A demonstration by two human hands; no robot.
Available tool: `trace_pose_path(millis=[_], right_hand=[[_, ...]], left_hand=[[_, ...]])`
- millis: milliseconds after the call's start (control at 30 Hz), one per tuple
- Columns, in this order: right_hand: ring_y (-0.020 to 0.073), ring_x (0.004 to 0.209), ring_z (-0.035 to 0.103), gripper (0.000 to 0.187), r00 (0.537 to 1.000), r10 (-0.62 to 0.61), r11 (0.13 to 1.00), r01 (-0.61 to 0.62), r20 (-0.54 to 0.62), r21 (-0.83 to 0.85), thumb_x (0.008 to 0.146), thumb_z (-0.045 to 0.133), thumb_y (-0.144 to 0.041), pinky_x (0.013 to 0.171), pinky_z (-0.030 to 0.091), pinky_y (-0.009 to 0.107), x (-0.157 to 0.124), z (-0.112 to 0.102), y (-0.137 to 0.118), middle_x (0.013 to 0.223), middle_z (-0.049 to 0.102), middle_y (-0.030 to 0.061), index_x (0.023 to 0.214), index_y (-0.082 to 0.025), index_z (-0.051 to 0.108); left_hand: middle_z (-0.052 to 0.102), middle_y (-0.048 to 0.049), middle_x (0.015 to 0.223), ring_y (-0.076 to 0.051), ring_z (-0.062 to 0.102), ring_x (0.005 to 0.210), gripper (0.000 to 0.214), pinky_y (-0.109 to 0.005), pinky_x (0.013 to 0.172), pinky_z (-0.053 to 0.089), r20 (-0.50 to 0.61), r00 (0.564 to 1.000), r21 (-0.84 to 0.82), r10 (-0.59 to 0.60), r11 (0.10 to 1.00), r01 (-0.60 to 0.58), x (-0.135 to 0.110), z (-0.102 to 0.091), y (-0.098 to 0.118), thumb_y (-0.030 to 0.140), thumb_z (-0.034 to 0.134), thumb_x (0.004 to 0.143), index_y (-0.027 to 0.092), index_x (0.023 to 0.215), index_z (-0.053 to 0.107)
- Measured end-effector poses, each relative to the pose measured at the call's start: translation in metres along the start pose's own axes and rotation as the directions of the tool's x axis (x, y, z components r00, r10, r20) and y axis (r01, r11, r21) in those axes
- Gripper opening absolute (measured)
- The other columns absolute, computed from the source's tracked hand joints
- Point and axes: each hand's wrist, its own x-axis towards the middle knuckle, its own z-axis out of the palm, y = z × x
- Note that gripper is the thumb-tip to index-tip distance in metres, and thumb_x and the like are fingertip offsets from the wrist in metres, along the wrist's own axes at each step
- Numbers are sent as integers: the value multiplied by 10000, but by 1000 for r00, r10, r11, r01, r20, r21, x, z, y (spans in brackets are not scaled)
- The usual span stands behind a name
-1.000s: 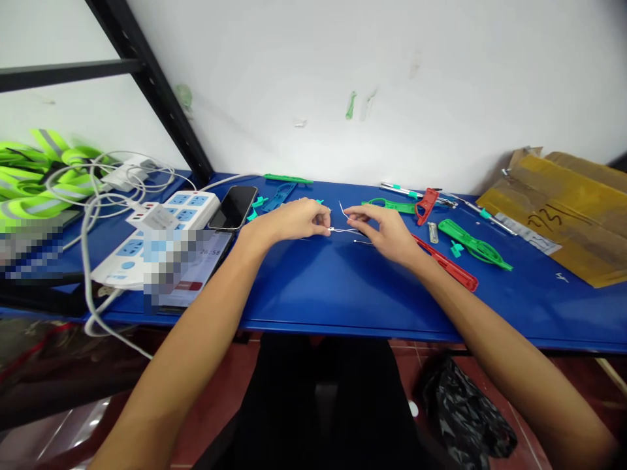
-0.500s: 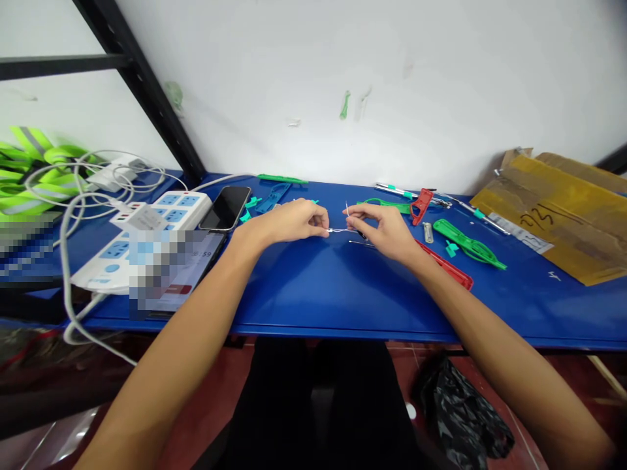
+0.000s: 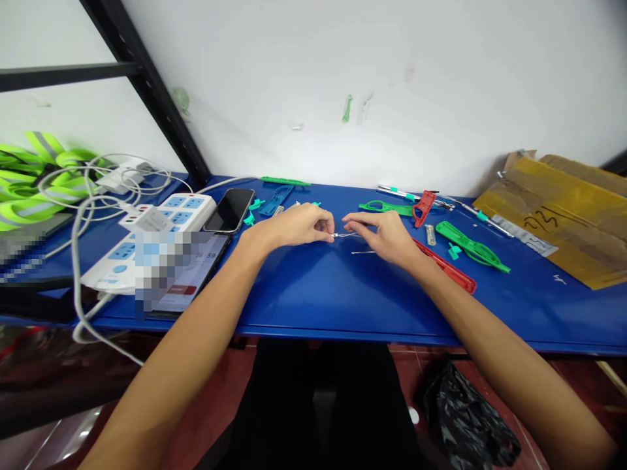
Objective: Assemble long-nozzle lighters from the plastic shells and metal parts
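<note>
My left hand (image 3: 308,224) is closed in a pinch just above the blue table, holding a small whitish piece (image 3: 336,235) at its fingertips. A thin white string (image 3: 349,234) runs from that piece toward my right hand (image 3: 385,236). The thumb and index finger of my right hand are close together at the string, and its other end is hidden under the hand. Below the right fingers lies a thin metal rod (image 3: 362,252). Beside the right wrist is a long red plastic part (image 3: 450,271).
Green plastic pieces (image 3: 470,247), a red clip-like part (image 3: 424,209) and a small metallic cylinder (image 3: 430,235) lie to the right, before a taped carton (image 3: 553,215). Leftward are a blue part (image 3: 277,200), a phone (image 3: 229,210), a power strip (image 3: 189,212) and white cables (image 3: 76,241).
The string end that stood up above my right fingers no longer shows. My right fingers have straightened somewhat. The whole view has shifted slightly, and my left hand keeps its pinch.
</note>
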Motion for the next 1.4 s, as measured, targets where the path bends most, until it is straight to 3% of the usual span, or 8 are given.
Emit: trace_pose_path(millis=[200,500,600,800,1067,1400], right_hand=[[265,1007,804,247,997,-56,997,58,44,-48,1064,624,-299,949,577,421,2,1,-3,1058,865,34,1125,-286,863],[256,986,747,204,996,-71,996,73,-52,54,1024,716,-357,932,582,432,3,4,10,1072,832,72,1154,-243,823],[250,987,747,177,989,-136,991,136,-55,-11,1049,683,-320,941,570,425,4,1,12,1082,831,73,1119,-239,824],[268,997,715,204,971,-232,951,238,51,-199,1079,624,-261,926,540,423,4,2,13,1077,815,95,1097,-239,825],[236,948,690,229,968,-231,961,242,94,-137,1105,580,-238,879,508,366,0,10,9,1061,804,88,1190,-217,792],[229,913,720,90,971,-233,960,239,61,-148,1043,719,-256,855,522,348,3,8,14,994,812,68,1078,-214,790]], left_hand=[[794,-56,918,-190,679,803,289,-325,765,448,9,1000,-2,5,1000,-5,1,0,1,482,715,969,232,1060,828],[782,-54,898,-174,654,786,295,-301,763,438,3,1000,-6,9,1000,-9,1,1,2,471,725,963,212,1062,827],[782,-61,904,-174,653,776,297,-303,763,436,-2,1000,-6,-3,1000,3,1,0,3,467,727,964,203,1053,830],[803,-64,936,-182,669,802,298,-305,781,441,0,1000,-17,13,1000,-13,0,0,4,458,701,986,216,1077,851],[777,-43,840,-168,626,749,329,-308,781,436,11,1000,-17,6,1000,-6,2,3,0,510,708,999,226,1071,859],[810,-58,895,-161,645,725,311,-306,768,445,20,999,-15,29,999,-29,4,3,1,467,703,991,218,1087,861]])
